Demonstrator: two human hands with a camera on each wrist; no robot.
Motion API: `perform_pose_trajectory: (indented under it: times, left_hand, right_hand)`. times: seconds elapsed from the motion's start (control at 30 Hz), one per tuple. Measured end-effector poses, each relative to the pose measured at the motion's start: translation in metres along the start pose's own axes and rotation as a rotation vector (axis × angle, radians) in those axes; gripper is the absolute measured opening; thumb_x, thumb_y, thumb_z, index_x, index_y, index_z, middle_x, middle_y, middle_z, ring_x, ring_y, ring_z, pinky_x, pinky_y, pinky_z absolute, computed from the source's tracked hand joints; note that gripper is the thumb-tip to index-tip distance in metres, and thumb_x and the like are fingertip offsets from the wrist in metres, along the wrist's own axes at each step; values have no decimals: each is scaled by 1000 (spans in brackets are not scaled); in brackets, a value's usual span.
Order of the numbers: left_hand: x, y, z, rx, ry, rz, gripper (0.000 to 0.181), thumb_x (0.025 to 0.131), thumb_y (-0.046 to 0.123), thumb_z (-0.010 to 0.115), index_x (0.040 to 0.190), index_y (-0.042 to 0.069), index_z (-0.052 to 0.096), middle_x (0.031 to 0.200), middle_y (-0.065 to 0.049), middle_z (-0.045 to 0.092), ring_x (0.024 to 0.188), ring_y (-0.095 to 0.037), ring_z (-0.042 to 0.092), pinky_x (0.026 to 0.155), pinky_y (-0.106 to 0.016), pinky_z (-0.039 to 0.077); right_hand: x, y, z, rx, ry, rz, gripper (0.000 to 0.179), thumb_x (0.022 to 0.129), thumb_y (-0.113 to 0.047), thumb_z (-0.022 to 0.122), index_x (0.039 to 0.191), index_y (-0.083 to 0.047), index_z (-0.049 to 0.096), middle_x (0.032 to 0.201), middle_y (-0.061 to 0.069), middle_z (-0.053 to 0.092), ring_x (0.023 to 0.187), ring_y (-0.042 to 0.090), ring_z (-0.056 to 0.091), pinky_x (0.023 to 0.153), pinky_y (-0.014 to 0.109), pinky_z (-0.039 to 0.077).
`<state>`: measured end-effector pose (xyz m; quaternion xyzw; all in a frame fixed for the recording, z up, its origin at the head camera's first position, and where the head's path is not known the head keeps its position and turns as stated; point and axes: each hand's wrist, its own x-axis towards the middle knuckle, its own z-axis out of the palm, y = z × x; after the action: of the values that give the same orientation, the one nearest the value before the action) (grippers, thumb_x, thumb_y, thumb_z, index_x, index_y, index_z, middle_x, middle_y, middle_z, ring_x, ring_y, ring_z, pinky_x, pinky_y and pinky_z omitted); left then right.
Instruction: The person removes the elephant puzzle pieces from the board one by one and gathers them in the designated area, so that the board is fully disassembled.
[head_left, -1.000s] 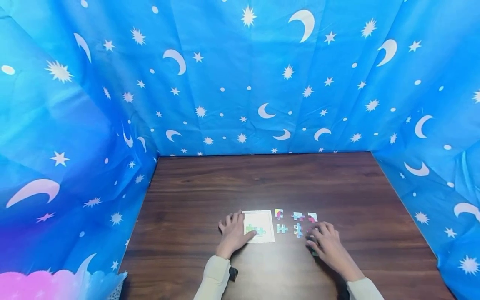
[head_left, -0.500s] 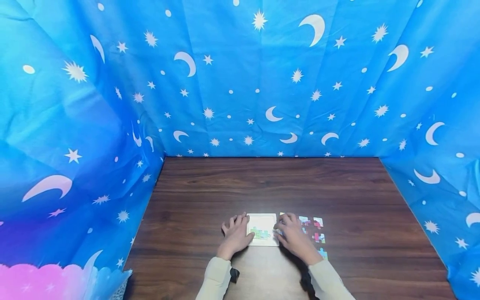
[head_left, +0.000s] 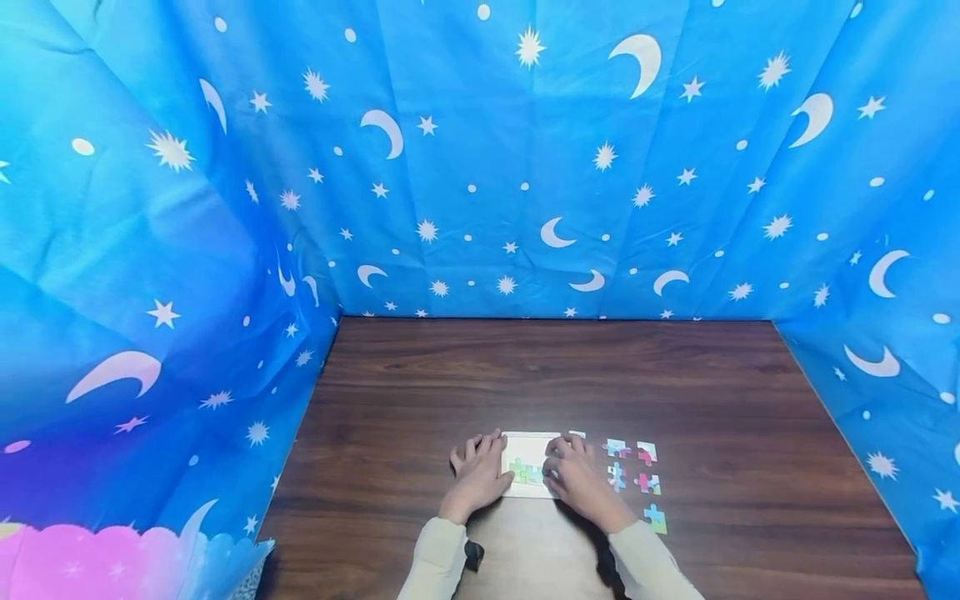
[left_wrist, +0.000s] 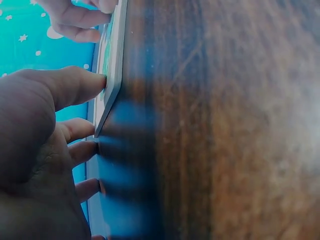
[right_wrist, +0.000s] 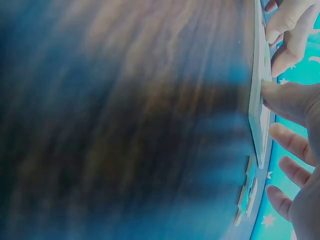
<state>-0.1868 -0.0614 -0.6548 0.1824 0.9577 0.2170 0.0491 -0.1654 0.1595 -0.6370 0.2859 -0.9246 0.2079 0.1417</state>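
Note:
My left hand (head_left: 478,477) rests at the left side of a shallow white puzzle tray (head_left: 534,496), thumb on its rim and fingers spread beyond the edge. Joined green jigsaw pieces (head_left: 519,471) lie in the tray's lower left. Over the tray's right part, my right hand (head_left: 579,479) pinches a puzzle piece, which its own fingers mostly hide. The right wrist view has that thumb (right_wrist: 287,97) right at the tray (right_wrist: 256,115), with the other fingers (right_wrist: 294,145) extended beside it. In the left wrist view the left thumb (left_wrist: 82,86) presses the tray's rim (left_wrist: 116,80).
Several loose jigsaw pieces (head_left: 647,483) lie right of the tray, spaced apart on the dark wooden table (head_left: 420,375). One piece (head_left: 577,434) peeks out behind the right hand. Blue cloth (head_left: 480,150) with moons and stars encloses the table's back and sides.
My right hand has moved left from the loose pieces to the tray's right part. The left hand keeps its place on the tray. The whole head view has shifted slightly.

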Motion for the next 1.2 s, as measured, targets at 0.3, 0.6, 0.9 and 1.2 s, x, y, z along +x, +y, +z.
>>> perform_pose_trajectory:
  times: [0.3,0.6,0.9,1.2]
  left_hand:
    - [2,4,1,-7,23,10,61,89,31,70,142,7,53,151,-14,46,131,-41,37,100,-77,17]
    - [3,4,7,-4,26,3,60,89,31,71,142,8,54,152,-13,46,131,-40,37,100,-76,18]
    - [-1,4,8,-26,36,27,60,90,31,70,142,7,53,151,-14,46,131,-40,37,100,-76,16]
    - [-2,1,-2,10,10,5,60,93,33,68,145,9,51,153,-11,45,133,-38,36,102,-74,19]
  right_hand:
    - [2,1,-5,-51,-33,-72,18,78,-12,79,71,-16,63,107,11,61,110,38,50,87,58,40]
    - [0,3,-21,-4,18,-66,17,79,-9,79,75,-15,62,109,13,61,110,39,50,86,60,42]
    - [-32,11,-49,45,147,-106,18,78,-10,78,82,-14,61,110,17,63,109,42,49,84,62,39]
    - [-71,32,-59,-22,159,-102,12,77,-13,72,81,-15,62,110,17,62,105,43,49,78,57,37]
